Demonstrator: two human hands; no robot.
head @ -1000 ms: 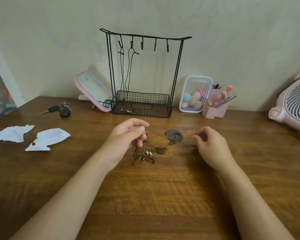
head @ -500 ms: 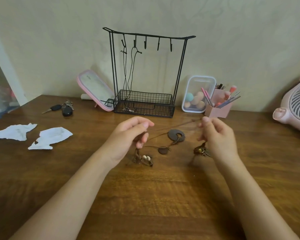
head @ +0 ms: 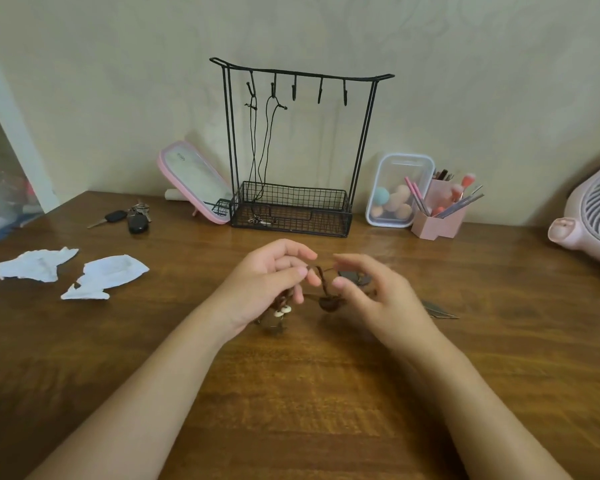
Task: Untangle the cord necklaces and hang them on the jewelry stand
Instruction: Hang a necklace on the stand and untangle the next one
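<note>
The left hand (head: 267,287) pinched the tangled brown cord necklaces (head: 323,289), on the near side of the black wire jewelry stand (head: 361,150). The right hand (head: 373,301) hovered alongside, its grip too blurred to tell. A hard tug could have cinched the knot.

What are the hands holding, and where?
The left hand pinches the brown cord above its dark pendant. Whether the right hand holds it is unclear.

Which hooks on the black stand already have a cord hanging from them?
The leftmost hook and its neighbour: a black cord hangs from each down into the wire basket. The other three hooks are bare.
</note>
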